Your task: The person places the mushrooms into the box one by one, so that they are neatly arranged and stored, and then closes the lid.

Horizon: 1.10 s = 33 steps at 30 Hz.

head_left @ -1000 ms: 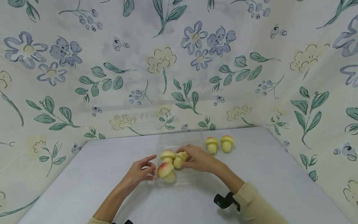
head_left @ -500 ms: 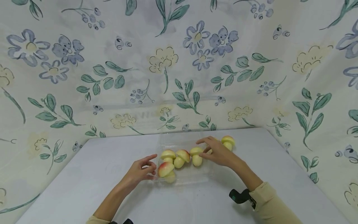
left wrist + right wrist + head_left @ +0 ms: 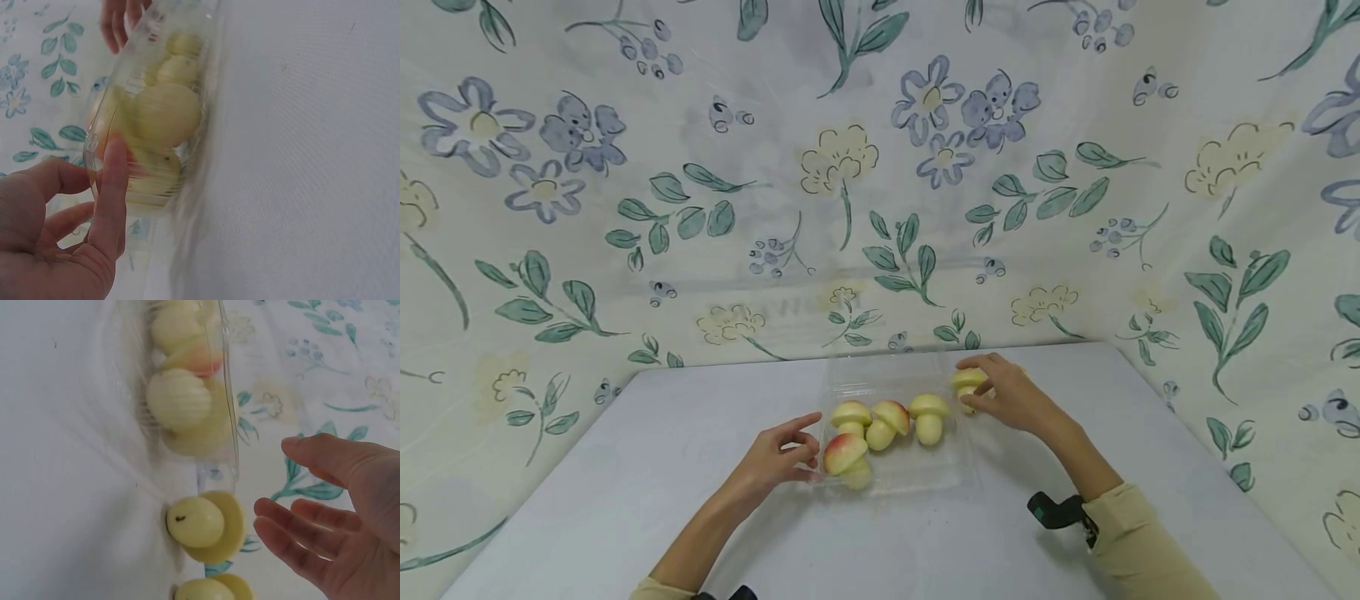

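A clear plastic box with its lid folded back holds several yellow mushrooms, some with red-flushed caps. My left hand grips the box's left front corner; in the left wrist view its thumb lies along the outer wall and another finger meets the rim. To the right of the box, a yellow mushroom stands cap up. My right hand is beside it with fingers spread. In the right wrist view, a gap shows between the fingertips and that mushroom's cap.
Another mushroom stands farther right, mostly hidden behind my right hand in the head view. The white table ends at a hanging floral cloth. A black wrist device sits under my right forearm.
My right hand has let go of a mushroom in the right part of the box, then moved right and back to the standing mushroom. My left hand has stayed at the box.
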{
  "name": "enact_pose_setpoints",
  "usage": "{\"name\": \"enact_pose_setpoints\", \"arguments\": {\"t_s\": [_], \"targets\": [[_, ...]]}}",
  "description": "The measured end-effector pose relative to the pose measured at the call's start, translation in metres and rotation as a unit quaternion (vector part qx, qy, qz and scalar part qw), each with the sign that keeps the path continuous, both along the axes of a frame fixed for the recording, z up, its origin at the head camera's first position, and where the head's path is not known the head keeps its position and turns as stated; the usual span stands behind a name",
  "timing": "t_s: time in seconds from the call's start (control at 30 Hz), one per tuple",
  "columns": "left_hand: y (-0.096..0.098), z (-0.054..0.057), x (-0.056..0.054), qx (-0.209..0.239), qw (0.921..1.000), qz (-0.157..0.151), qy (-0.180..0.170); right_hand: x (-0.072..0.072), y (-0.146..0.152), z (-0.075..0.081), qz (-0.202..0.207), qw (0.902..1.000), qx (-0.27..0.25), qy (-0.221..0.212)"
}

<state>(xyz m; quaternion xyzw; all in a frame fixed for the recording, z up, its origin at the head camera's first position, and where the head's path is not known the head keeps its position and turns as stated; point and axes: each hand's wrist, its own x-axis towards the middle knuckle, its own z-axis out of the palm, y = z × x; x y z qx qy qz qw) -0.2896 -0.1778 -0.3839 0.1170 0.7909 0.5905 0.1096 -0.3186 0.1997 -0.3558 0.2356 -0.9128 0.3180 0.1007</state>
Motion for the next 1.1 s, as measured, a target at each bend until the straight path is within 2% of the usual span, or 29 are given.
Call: {"name": "enact_pose_setpoints", "arguments": {"t_s": [0.3,0.53,0.73,1.1], "targets": [[0.001,0.0,0.0,-0.007,0.9999,0.01,-0.004,-0.008,0.02,-0.008,-0.018,0.9998,-0.002,-0.004],[0.002,-0.001,-0.001,-0.01,0.9998,0.017,-0.006,-0.012,0.032,-0.012,-0.07,0.9974,0.015,-0.006],[0.001,0.0,-0.002,-0.01,0.9999,0.004,-0.002,-0.014,0.041,-0.014,-0.104,0.9941,0.031,0.002],[0.002,0.001,0.001,-0.003,1.0,0.0,-0.001,-0.017,0.052,-0.024,-0.115,0.992,0.05,-0.017]]}}
